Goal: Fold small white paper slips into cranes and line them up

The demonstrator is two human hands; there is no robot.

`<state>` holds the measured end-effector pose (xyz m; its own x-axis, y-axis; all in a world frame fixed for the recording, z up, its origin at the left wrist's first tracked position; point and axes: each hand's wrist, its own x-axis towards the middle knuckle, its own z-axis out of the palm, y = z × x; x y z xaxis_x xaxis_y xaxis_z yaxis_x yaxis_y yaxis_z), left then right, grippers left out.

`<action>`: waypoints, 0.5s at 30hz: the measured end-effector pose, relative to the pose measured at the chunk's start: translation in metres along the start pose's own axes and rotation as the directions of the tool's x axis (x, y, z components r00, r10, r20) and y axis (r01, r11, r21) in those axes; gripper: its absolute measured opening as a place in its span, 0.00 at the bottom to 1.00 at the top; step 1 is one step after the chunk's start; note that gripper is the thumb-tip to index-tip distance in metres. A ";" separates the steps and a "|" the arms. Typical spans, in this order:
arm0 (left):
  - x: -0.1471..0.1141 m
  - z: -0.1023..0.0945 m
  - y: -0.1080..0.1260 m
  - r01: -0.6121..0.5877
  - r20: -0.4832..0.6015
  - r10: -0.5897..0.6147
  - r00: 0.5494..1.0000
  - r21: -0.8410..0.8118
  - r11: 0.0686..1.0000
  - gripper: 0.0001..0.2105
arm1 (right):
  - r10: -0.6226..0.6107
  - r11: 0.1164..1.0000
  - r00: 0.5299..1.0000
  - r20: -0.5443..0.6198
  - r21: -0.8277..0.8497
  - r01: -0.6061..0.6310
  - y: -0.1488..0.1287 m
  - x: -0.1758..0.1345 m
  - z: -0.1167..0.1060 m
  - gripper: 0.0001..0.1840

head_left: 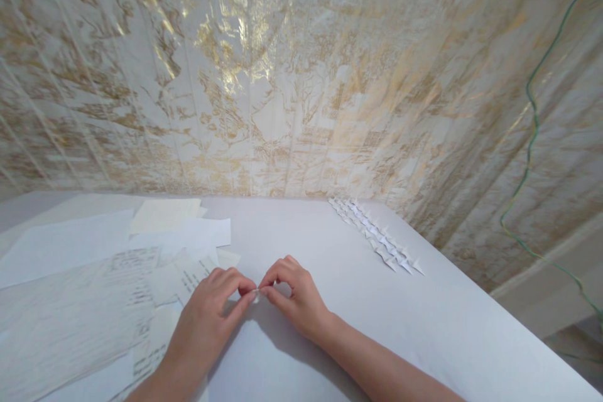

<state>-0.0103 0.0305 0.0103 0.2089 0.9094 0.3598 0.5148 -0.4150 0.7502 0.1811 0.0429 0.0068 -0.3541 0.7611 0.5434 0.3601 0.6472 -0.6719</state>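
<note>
Between my two hands, just above the white table, is a small piece of folded white paper [257, 298], mostly hidden by the fingertips. My left hand [217, 301] pinches it from the left with thumb and forefinger. From the right, my right hand [298, 295] pinches the same paper, its fingertips almost meeting those of the left. Toward the back right of the table lie rows of small folded paper figures [377, 235] with pointed ends, set close together in slanting lines.
Overlapping sheets of paper [70, 314], some with writing, cover the table's left side. Cream paper [166, 215] lies at the back left. The white table [424, 326] ends along a slanting right edge. Behind it hangs a gold-patterned covering [292, 75], with a green cord [530, 138] at right.
</note>
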 end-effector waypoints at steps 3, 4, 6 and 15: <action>0.000 0.000 -0.001 0.026 0.008 -0.026 1.000 -0.006 1.000 0.08 | -0.031 0.999 0.999 -0.030 -0.046 0.030 0.001 -0.001 0.002 0.04; -0.001 0.000 -0.001 0.043 0.001 -0.043 0.999 -0.012 0.999 0.09 | 0.001 0.999 0.997 -0.072 -0.045 -0.004 0.002 -0.002 0.003 0.04; -0.002 0.000 -0.002 0.084 -0.026 -0.084 0.996 -0.025 0.996 0.10 | 0.131 0.991 0.982 -0.138 0.008 -0.131 0.003 -0.002 0.006 0.10; -0.006 0.007 0.004 0.206 -0.038 -0.212 0.977 -0.120 0.971 0.11 | 0.334 0.927 0.938 -0.088 0.213 -0.310 -0.006 -0.002 0.016 0.05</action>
<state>-0.0041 0.0233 0.0069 0.0638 0.9749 0.2134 0.4431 -0.2193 0.8692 0.1661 0.0368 0.0018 -0.1360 0.9343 0.3296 0.2595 0.3547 -0.8982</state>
